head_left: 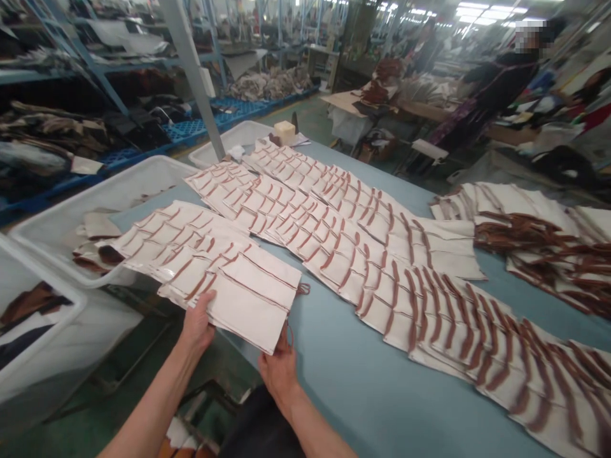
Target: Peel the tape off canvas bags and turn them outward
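Note:
A cream fabric panel (255,292) with thin brown lines across it lies on top of an overlapping row of similar pieces (162,235) at the table's near left edge. My left hand (199,321) pinches its left side, thumb on top and fingers hidden beneath. At the near right corner my right hand (280,364) has its fingers closed on the panel's edge, close to a thin brown loop. Another brown loop (302,289) sticks out from the far right corner. Long overlapping rows of brown-edged cream panels (334,248) run across the blue-grey table (329,343).
White plastic bins (147,168) holding fabric pieces stand at the left, beside a grey post (195,76). Stacked cream and brown pieces (534,248) lie at the right. A person (496,83) stands beyond the table. Blue shelving (95,63) fills the back left.

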`<move>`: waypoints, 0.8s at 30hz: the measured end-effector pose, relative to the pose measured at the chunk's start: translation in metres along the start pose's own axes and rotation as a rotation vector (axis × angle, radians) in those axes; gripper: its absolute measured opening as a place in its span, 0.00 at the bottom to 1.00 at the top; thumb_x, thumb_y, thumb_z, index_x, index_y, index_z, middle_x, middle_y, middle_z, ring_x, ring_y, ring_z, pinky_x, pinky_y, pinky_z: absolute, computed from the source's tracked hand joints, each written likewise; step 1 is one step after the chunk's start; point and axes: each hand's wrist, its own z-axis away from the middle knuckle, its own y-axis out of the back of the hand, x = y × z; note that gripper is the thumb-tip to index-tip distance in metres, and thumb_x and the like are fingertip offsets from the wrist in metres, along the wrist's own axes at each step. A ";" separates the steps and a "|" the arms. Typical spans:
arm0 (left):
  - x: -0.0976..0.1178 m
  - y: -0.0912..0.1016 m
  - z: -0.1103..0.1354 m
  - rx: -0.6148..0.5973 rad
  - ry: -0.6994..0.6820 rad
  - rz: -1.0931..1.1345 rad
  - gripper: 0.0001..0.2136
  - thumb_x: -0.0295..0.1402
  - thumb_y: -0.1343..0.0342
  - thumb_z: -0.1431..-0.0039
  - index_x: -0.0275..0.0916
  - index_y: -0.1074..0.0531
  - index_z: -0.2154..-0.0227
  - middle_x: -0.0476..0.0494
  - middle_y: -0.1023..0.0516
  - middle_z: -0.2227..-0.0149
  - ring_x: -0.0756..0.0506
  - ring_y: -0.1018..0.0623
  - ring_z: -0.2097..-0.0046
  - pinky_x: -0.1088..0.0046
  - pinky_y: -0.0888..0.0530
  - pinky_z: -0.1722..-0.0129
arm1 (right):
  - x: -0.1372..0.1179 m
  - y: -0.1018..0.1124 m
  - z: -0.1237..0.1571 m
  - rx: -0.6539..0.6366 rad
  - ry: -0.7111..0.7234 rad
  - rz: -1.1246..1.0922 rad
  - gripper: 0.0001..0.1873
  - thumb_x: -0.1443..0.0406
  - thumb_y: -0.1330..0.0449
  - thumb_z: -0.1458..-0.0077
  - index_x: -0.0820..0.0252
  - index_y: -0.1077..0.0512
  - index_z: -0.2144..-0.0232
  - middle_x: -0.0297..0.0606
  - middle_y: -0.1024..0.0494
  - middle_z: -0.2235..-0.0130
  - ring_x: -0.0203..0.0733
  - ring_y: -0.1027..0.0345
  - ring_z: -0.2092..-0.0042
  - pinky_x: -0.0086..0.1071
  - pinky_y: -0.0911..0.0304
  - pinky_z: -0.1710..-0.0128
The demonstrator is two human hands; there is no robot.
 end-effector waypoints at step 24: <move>-0.033 0.057 -0.007 -0.004 0.191 -0.235 0.11 0.36 0.34 0.24 0.36 0.21 0.46 0.43 0.16 0.52 0.45 0.15 0.60 0.66 0.14 0.61 | 0.007 0.012 0.053 -0.125 -0.369 -0.027 0.15 0.57 0.33 0.26 0.63 0.20 0.46 0.43 0.11 0.53 0.50 0.14 0.52 0.48 0.21 0.46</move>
